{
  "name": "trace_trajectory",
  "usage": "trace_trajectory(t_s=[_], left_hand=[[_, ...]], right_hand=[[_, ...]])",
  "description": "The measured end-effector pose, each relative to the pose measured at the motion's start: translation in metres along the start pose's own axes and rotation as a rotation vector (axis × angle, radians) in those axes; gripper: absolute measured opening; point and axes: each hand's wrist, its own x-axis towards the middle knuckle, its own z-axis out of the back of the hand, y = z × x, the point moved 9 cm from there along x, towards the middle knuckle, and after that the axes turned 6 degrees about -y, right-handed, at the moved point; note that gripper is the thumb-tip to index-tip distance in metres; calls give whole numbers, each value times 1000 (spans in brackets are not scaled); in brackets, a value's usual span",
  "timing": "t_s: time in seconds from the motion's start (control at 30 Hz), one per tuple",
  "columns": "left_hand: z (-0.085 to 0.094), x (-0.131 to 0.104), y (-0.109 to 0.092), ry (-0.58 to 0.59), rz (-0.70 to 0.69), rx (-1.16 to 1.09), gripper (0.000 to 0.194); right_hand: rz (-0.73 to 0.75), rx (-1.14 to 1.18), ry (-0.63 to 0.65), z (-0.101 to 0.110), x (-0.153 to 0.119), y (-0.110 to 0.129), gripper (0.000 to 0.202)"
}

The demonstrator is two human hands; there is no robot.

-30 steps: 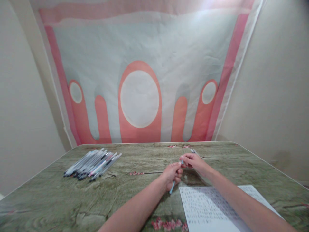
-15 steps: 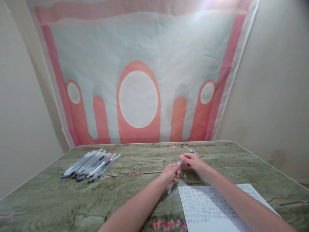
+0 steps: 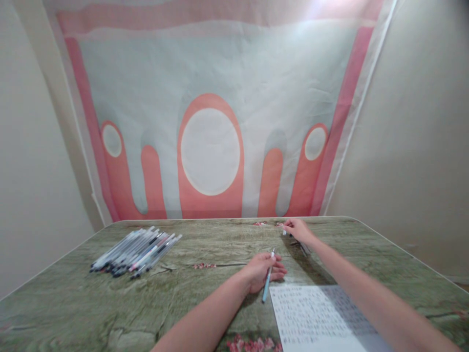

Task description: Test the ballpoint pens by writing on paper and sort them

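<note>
A light-blue pen (image 3: 267,286) lies across the palm of my left hand (image 3: 262,271), its metal tip pointing away from me and my thumb resting on it. My left hand is just beyond the written sheet of paper (image 3: 311,313). Farther back on the right, my right hand (image 3: 295,229) pinches a small whitish piece, perhaps a pen cap, between thumb and fingertips. Below its wrist some thin dark and clear items (image 3: 301,246) lie on the table, partly hidden by the forearm.
A pile of several clear and grey pens (image 3: 135,252) lies at the left of the wood-patterned table (image 3: 205,303). Behind the table's far edge hangs a pink and grey cloth (image 3: 220,63).
My right hand has moved away from my left, back and to the right, with the small piece. The fingers of my left hand have loosened, and the pen's bare tip now shows.
</note>
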Motion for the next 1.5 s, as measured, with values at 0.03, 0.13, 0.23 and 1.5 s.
trace_trajectory(t_s=[0.03, 0.13, 0.23, 1.5], left_hand=[[0, 0, 0, -1, 1, -3, 14], [-1, -1, 0, -9, 4, 1, 14], [-1, -1, 1, -40, -3, 50, 12], [22, 6, -34, -70, -293, -177, 25]], right_hand=[[3, -12, 2, -4, 1, -1, 20], [12, -54, -1, -8, 3, -1, 19], [27, -90, -10, -5, 4, -1, 17], [-211, 652, 257, -56, -74, 101, 35]])
